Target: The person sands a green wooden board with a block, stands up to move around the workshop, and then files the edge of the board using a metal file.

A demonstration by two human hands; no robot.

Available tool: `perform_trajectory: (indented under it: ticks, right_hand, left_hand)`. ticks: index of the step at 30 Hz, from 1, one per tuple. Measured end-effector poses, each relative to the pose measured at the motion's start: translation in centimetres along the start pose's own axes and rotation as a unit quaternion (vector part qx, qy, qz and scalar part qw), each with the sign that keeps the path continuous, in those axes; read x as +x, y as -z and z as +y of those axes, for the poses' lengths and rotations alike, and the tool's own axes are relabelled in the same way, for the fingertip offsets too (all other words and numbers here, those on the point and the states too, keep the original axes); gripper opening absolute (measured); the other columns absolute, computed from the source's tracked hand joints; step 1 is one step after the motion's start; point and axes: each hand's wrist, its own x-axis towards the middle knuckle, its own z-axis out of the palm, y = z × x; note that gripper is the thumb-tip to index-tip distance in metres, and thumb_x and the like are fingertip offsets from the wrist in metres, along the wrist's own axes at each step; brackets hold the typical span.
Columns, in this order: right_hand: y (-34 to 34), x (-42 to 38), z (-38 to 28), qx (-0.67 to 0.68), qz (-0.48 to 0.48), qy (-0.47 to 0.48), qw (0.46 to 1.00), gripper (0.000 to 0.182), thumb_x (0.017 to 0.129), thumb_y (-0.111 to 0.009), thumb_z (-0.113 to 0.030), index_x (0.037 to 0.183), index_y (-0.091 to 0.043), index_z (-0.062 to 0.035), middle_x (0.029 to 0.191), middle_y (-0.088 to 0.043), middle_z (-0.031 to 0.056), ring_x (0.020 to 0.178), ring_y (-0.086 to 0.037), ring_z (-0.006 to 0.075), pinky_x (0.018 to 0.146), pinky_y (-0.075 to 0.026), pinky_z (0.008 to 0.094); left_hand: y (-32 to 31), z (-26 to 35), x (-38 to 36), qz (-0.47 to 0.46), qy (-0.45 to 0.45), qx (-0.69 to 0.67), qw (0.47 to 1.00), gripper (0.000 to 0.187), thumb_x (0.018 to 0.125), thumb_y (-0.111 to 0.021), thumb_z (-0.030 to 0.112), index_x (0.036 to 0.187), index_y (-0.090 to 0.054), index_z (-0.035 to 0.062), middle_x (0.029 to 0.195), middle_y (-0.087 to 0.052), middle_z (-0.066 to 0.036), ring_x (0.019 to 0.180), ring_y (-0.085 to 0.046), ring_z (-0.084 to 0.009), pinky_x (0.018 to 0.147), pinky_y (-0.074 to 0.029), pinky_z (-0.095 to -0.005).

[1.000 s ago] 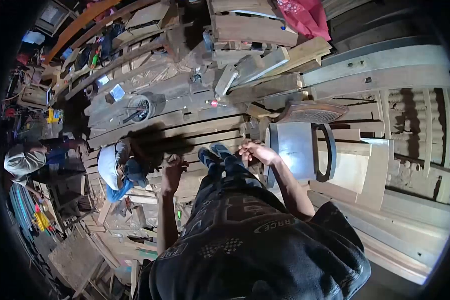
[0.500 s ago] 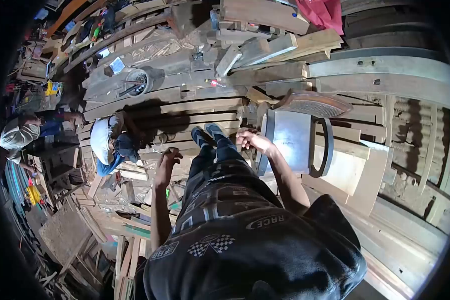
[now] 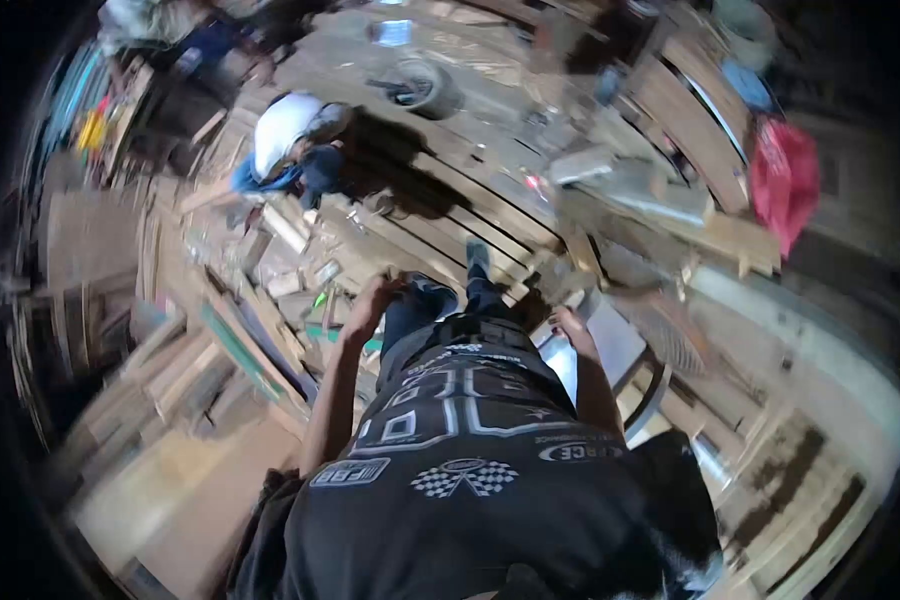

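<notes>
Over scattered wood pieces at mid-left, my left hand [image 3: 375,302] hangs loosely open, its fingers bent and a little blurred, nothing visible in them. My right hand [image 3: 573,330] is also loosely open and seems empty, beside a wooden chair. The pale seat [image 3: 615,338] of this chair lies just right of my fingers, with its dark curved armrest [image 3: 652,392] below. Whether my fingers touch the chair is not clear. My legs show between the hands, one foot [image 3: 477,255] ahead on the slatted boards.
A person in a white top [image 3: 285,130] crouches at upper left; another person [image 3: 150,20] is at the top left edge. A bucket [image 3: 432,90] stands ahead. Planks [image 3: 240,350] lie at left, thick beams [image 3: 660,215] at right, near a red bag [image 3: 785,185].
The view has turned, and the chair now appears lower and farther right. My feet have moved apart, as in a step. Both hands remain without any visible object.
</notes>
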Motion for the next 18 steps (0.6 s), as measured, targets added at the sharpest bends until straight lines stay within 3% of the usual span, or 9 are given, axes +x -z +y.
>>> perform_trajectory:
  ticks: [1, 3, 5, 7, 9, 11, 12, 15, 18]
  right_hand:
    - [2.3, 3.6, 4.9, 0.107, -0.088, 0.071, 0.988, 0.034, 0.097, -0.052, -0.031, 0.111, -0.061, -0.0016, 0.083, -0.064, 0.0093, 0.073, -0.062, 0.0163, 0.061, -0.05, 0.0281]
    - [0.9, 4.0, -0.5, -0.123, -0.015, -0.179, 0.976, 0.025, 0.092, -0.051, -0.025, 0.09, -0.064, -0.0042, 0.076, -0.064, 0.0118, 0.064, -0.063, 0.0195, 0.058, -0.052, 0.03]
    - [-0.1, 6.4, -3.0, -0.29, -0.084, -0.115, 0.946, 0.025, 0.091, -0.051, -0.028, 0.088, -0.062, -0.0062, 0.073, -0.063, 0.0092, 0.058, -0.06, 0.0179, 0.051, -0.049, 0.0305]
    - [-0.4, 5.6, -6.1, -0.415, -0.124, -0.053, 0.9, 0.024, 0.089, -0.051, -0.03, 0.086, -0.061, -0.0082, 0.069, -0.062, 0.0067, 0.053, -0.057, 0.0162, 0.045, -0.046, 0.031]
    - [0.8, 7.9, -8.3, -0.405, -0.141, -0.096, 0.898, 0.023, 0.088, -0.051, -0.03, 0.085, -0.06, -0.0096, 0.068, -0.062, 0.0049, 0.05, -0.055, 0.0151, 0.042, -0.044, 0.0303]
    - [2.1, 13.7, -10.1, -0.266, -0.131, -0.249, 0.922, 0.021, 0.087, -0.051, -0.029, 0.084, -0.06, -0.0104, 0.069, -0.062, 0.0039, 0.052, -0.055, 0.0144, 0.044, -0.044, 0.0286]
    - [-3.8, 8.8, -14.5, -0.367, -0.044, -0.162, 0.915, 0.02, 0.088, -0.05, -0.028, 0.082, -0.059, -0.0109, 0.069, -0.061, 0.0028, 0.051, -0.055, 0.014, 0.043, -0.042, 0.0259]
    - [-9.3, 15.6, -18.7, -0.408, -0.055, -0.121, 0.903, 0.02, 0.09, -0.047, -0.028, 0.083, -0.055, -0.0115, 0.063, -0.057, 0.0018, 0.044, -0.046, 0.0112, 0.037, -0.034, 0.0245]
    - [-18.2, 20.2, -20.5, -0.449, -0.094, -0.041, 0.888, 0.027, 0.091, -0.046, -0.032, 0.094, -0.058, -0.0078, 0.071, -0.06, 0.0044, 0.046, -0.052, 0.0147, 0.039, -0.043, 0.0277]
  left_hand:
    - [0.5, -0.6, -0.5, 0.023, 0.012, 0.021, 0.999, 0.036, 0.099, -0.049, 0.035, 0.115, -0.057, 0.0034, 0.118, -0.062, -0.012, 0.105, -0.06, -0.0216, 0.091, -0.045, -0.0374]
    - [-1.7, 1.7, -4.4, 0.109, -0.023, -0.044, 0.993, 0.022, 0.096, -0.047, 0.027, 0.097, -0.056, 0.0071, 0.099, -0.058, -0.005, 0.099, -0.057, -0.0187, 0.084, -0.045, -0.0346]
    - [-0.3, 1.1, -6.5, 0.096, -0.109, -0.014, 0.989, 0.014, 0.091, -0.042, 0.021, 0.083, -0.044, 0.0095, 0.085, -0.044, 0.0, 0.08, -0.043, -0.0134, 0.08, -0.037, -0.0275]
    - [0.0, 1.2, -10.2, 0.147, -0.082, -0.03, 0.985, 0.01, 0.086, -0.042, 0.017, 0.08, -0.042, 0.0092, 0.084, -0.042, 0.001, 0.079, -0.042, -0.0122, 0.08, -0.035, -0.0246]
    - [0.9, -0.8, -13.6, 0.184, -0.105, -0.043, 0.976, 0.009, 0.083, -0.044, 0.015, 0.077, -0.041, 0.0097, 0.083, -0.042, 0.001, 0.078, -0.042, -0.0123, 0.08, -0.035, -0.0248]
    - [2.6, -6.0, -15.6, 0.223, -0.109, -0.126, 0.961, 0.009, 0.078, -0.047, 0.013, 0.073, -0.04, 0.0104, 0.08, -0.043, 0.0, 0.078, -0.045, -0.0134, 0.08, -0.037, -0.0257]
    - [3.1, -8.4, -17.1, 0.244, -0.122, -0.158, 0.949, 0.009, 0.077, -0.048, 0.012, 0.073, -0.04, 0.0103, 0.079, -0.043, 0.0, 0.079, -0.047, -0.014, 0.079, -0.039, -0.0263]
    - [5.3, -15.9, -20.3, 0.342, -0.116, -0.209, 0.909, 0.008, 0.076, -0.048, 0.011, 0.073, -0.04, 0.0103, 0.079, -0.044, -0.001, 0.08, -0.051, -0.0159, 0.077, -0.041, -0.0277]
    - [7.9, -26.1, -23.7, 0.416, -0.126, -0.267, 0.86, 0.003, 0.076, -0.047, 0.012, 0.074, -0.044, 0.0113, 0.08, -0.047, -0.001, 0.076, -0.052, -0.0162, 0.073, -0.042, -0.0284]
